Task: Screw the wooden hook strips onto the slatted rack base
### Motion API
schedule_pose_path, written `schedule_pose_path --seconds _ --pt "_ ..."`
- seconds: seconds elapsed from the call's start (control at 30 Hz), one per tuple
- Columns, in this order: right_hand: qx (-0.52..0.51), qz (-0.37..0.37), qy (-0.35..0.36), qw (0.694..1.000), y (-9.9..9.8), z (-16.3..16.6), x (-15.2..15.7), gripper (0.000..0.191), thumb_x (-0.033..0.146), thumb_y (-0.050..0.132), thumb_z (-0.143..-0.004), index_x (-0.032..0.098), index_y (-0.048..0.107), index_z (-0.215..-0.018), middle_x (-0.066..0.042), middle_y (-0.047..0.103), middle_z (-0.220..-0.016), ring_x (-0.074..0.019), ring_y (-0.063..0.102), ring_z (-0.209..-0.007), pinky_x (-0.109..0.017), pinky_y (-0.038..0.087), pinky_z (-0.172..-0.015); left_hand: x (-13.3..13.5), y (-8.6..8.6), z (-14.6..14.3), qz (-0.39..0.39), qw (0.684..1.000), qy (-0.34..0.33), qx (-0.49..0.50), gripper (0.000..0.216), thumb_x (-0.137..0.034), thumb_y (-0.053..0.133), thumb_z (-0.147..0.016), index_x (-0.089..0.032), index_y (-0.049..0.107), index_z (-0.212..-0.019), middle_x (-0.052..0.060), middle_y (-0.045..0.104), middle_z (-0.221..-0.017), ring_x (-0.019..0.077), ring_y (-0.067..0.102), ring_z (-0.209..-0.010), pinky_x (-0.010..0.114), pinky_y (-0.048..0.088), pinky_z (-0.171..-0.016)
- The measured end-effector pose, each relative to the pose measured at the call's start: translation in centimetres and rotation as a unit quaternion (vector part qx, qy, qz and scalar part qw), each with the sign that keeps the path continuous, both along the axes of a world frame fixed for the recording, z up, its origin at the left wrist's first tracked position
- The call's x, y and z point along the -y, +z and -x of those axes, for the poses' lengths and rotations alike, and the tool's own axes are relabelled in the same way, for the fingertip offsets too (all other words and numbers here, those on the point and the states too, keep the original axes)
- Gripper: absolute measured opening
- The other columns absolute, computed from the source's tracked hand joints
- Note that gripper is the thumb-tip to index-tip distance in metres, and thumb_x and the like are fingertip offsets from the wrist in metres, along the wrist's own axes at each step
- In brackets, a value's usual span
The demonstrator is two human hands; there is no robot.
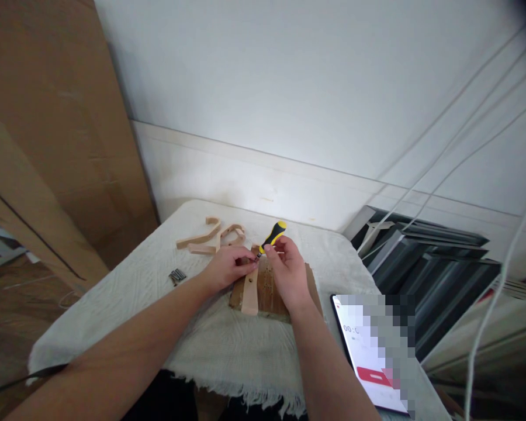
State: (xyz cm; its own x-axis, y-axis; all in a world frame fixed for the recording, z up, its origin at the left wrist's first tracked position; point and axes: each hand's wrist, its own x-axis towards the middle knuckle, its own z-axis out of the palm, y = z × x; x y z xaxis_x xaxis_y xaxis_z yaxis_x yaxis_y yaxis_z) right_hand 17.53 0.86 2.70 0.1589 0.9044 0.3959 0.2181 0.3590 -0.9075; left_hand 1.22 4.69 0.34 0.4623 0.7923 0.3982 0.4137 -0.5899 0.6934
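White cloth covers the counter [127, 292], with a wooden board [272, 292] near its middle. On the board, the left hand [226, 268] pinches a pale wooden strip [250, 295]. Just above the board, the right hand [288, 270] has its grip closed around a yellow-black screwdriver [272, 236]. Curved wooden pieces [210, 237] lie beyond the board, a phone [368, 356] to its right.

The screwdriver [273, 235] handle is yellow and black. The wooden pieces [210, 238] are pale tan, the board [275, 292] darker brown. A white textured cloth [158, 292] covers the counter.
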Motion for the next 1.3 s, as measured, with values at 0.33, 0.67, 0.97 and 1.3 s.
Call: schedule_pose_path --seconds 0.33,0.67,0.97,1.3 --pt "0.028 -0.031 0.036 0.998 -0.19 -0.20 -0.07 0.028 0.042 0.046 -0.090 0.022 0.063 -0.098 -0.005 0.069 -0.094 -0.0209 0.062 -0.092 -0.036 0.047 -0.083 0.36 0.58 -0.15 0.009 1.000 0.003 -0.001 0.021 -0.032 0.062 -0.081 -0.015 0.073 -0.087 0.004 0.068 -0.078 0.0140 0.056 -0.068 0.025 0.040 -0.063" --pt "-0.010 -0.006 0.010 1.000 0.01 -0.01 0.11 0.029 0.046 0.058 -0.082 0.020 0.059 -0.097 -0.004 0.067 -0.087 -0.0191 0.062 -0.079 -0.034 0.048 -0.074 0.37 0.58 -0.07 0.016 1.000 -0.006 -0.006 0.020 -0.031 0.063 -0.082 -0.015 0.073 -0.087 0.003 0.067 -0.076 0.0142 0.056 -0.068 0.025 0.039 -0.063" --pt "-0.006 -0.013 0.019 1.000 -0.31 -0.11 -0.23 0.024 0.042 0.061 -0.081 0.022 0.055 -0.093 -0.002 0.065 -0.084 -0.0171 0.060 -0.075 -0.032 0.047 -0.071 0.23 0.34 -0.03 0.008 1.000 -0.017 -0.012 0.022 -0.032 0.061 -0.084 -0.014 0.073 -0.086 0.003 0.066 -0.076 0.0144 0.057 -0.071 0.025 0.039 -0.064" --pt "0.018 -0.032 0.039 0.999 0.31 -0.01 0.40 0.033 0.042 0.047 -0.090 0.020 0.061 -0.109 -0.009 0.067 -0.110 -0.0217 0.061 -0.099 -0.038 0.046 -0.086 0.29 0.60 -0.13 -0.001 1.000 -0.023 -0.016 0.024 -0.034 0.058 -0.085 -0.016 0.072 -0.082 0.003 0.066 -0.075 0.0153 0.056 -0.072 0.026 0.040 -0.068"
